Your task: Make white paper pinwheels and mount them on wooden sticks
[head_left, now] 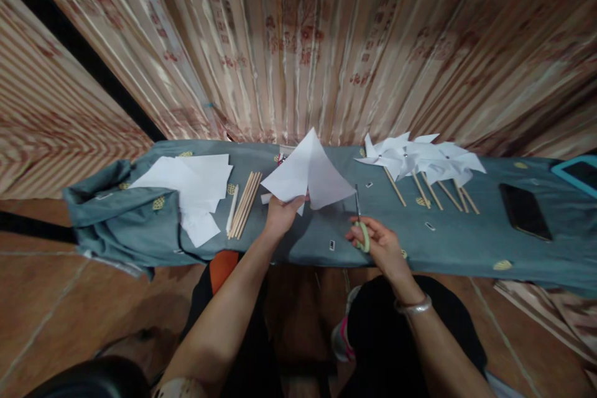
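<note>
Between the fingers of my left hand (283,213) is a folded sheet of white paper (298,171), raised above the cloth with one corner pointing up. A slit separates its two lower flaps near my fingers. My right hand (375,239) grips a pair of scissors (362,237) with pale green handles. The scissors' blades point away from me, close to the paper's right corner; whether they touch it I cannot tell. Left of my left hand lie several wooden sticks (245,205) side by side, with a white pencil-like stick (232,210) along them.
A blue-grey cloth (298,249) covers the narrow table. White paper sheets (200,174) lie at the left. Several paper pinwheels (405,155) on sticks overlap at the back right, near a black phone (525,211) and a blue-edged device (578,173). A curtain (298,43) hangs behind.
</note>
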`<act>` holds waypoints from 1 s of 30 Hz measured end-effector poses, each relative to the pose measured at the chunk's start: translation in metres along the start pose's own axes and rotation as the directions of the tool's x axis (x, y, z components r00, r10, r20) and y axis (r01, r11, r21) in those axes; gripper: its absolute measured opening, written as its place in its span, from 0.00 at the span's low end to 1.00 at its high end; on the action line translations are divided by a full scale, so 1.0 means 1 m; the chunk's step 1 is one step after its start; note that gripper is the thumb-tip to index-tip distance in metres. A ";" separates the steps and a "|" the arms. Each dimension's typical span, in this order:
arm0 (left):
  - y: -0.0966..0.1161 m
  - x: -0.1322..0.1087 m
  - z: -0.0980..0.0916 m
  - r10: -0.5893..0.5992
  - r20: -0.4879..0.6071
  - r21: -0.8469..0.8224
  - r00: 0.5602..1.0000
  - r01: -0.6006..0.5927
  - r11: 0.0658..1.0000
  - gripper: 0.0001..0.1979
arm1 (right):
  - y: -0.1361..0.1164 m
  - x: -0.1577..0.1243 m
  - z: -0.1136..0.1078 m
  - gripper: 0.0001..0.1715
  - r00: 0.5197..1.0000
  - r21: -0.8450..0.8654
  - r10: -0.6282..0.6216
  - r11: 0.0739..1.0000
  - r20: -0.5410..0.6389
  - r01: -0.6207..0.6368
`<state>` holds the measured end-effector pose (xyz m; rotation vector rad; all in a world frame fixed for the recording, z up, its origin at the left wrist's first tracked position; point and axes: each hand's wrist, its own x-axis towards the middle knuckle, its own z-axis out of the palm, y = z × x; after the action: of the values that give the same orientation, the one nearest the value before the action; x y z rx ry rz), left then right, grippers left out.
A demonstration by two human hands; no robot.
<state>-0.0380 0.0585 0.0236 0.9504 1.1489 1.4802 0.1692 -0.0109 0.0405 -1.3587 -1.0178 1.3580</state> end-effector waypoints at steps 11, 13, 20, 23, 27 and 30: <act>-0.006 -0.010 -0.010 0.188 0.347 0.441 0.919 -0.336 0.832 0.12 | -0.015 0.017 -0.015 0.29 0.970 0.104 -0.168 0.977 -0.173 0.188; -0.005 -0.011 -0.010 0.160 0.386 0.489 0.908 -0.349 0.800 0.13 | -0.017 0.018 -0.013 0.28 0.970 0.087 -0.176 0.977 -0.171 0.192; 0.006 -0.015 -0.011 0.024 0.453 0.590 0.891 -0.320 0.741 0.10 | -0.020 0.020 -0.004 0.25 0.979 0.178 -0.115 0.973 -0.170 0.146; 0.008 -0.015 -0.011 -0.061 0.392 0.525 0.918 -0.169 0.834 0.09 | -0.018 0.023 -0.004 0.25 0.978 0.213 -0.088 0.969 -0.188 0.128; 0.010 -0.015 -0.008 -0.200 0.287 0.373 0.937 0.083 0.924 0.16 | -0.017 0.026 -0.002 0.22 0.966 0.281 -0.093 0.946 -0.243 0.161; 0.012 -0.017 0.000 -0.256 0.189 0.114 0.948 0.237 0.965 0.20 | -0.017 0.029 -0.002 0.20 0.955 0.372 -0.073 0.910 -0.286 0.181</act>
<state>-0.0376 0.0415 0.0351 0.9566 1.1459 1.1126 0.1734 0.0208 0.0499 -1.1089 -0.5983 1.1664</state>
